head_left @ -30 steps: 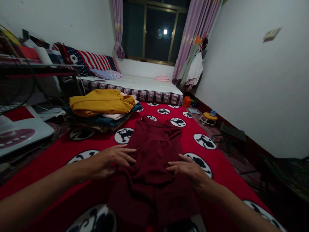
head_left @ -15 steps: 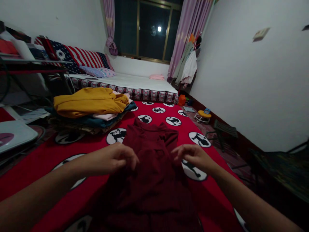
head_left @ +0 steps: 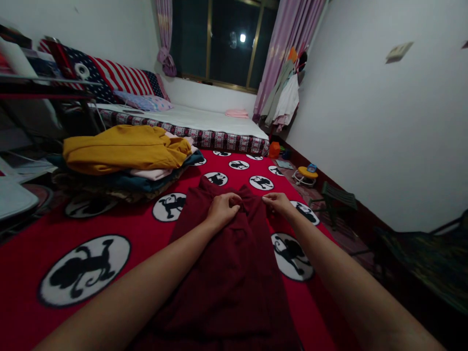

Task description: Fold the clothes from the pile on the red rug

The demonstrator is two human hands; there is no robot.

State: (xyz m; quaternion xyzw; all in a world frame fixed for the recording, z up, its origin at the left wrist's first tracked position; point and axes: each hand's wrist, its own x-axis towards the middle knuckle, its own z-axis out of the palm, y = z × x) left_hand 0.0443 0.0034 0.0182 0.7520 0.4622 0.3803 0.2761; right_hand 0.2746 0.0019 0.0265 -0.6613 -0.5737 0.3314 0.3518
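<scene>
A dark maroon garment [head_left: 223, 278], perhaps a collared shirt, lies spread on the red blanket with monkey patterns [head_left: 139, 287]. My left hand [head_left: 224, 209] is at the upper middle of the garment, thumb and fingers closed in a pinch on its cloth. On the garment's upper right edge, my right hand [head_left: 280, 202] pinches the cloth between thumb and fingers. The far end of the garment, with its collar-like folds, lies just beyond both hands. My forearms cover part of its left side.
A stack of folded clothes with a mustard garment [head_left: 124, 148] on top sits at the left. Beyond the blanket is a low bed [head_left: 204, 122] under the window. A small yellow stool [head_left: 306, 173] and a dark folding stool [head_left: 336, 197] stand along the right wall.
Both hands have moved forward onto the upper part of the maroon garment and now pinch its cloth. The left hand has also crossed rightward. The view has shifted slightly.
</scene>
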